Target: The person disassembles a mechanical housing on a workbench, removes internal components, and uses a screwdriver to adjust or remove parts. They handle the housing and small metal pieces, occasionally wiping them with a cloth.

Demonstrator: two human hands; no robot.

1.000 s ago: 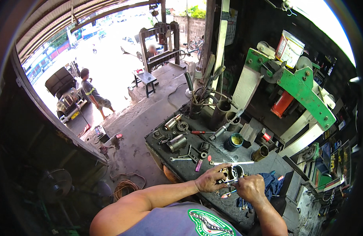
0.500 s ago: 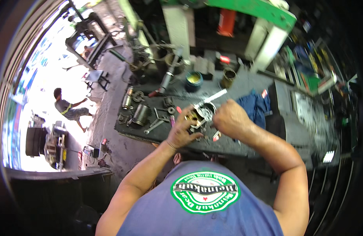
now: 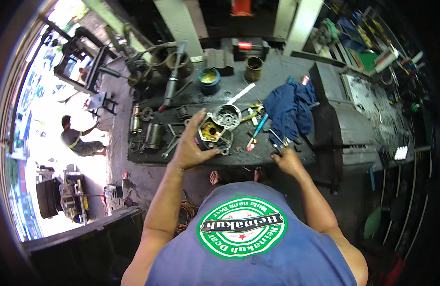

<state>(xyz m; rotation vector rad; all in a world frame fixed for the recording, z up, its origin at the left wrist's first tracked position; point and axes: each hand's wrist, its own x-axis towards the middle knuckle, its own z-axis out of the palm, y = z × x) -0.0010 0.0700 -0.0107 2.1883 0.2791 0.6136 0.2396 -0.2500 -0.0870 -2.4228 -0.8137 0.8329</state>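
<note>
My left hand (image 3: 194, 145) is curved around the left side of a cast metal housing (image 3: 212, 128), thumb stretched along its lower edge. A round open casting (image 3: 226, 114) adjoins it at the upper right. My right hand (image 3: 286, 159) is closed on a thin metal tool (image 3: 277, 137) at the lower edge of a blue cloth (image 3: 284, 107), its fingertips partly hidden. A blue pen-like rod (image 3: 258, 128), a white strip (image 3: 241, 94), wrenches (image 3: 170, 145) and a metal cylinder (image 3: 154, 136) lie on the dark bench (image 3: 258, 152).
Upright containers (image 3: 163, 62), a blue tub (image 3: 209, 81) and a metal can (image 3: 253, 69) stand along the bench's back. A dark metal block (image 3: 353, 128) is at right, frame posts (image 3: 303, 26) behind. Another person (image 3: 79, 136) is outside at left, near a vehicle (image 3: 67, 200).
My right hand has left the casting and moved right and down to the cloth's edge. My left hand remains at the housing. The view has swung round and the bench appears more level.
</note>
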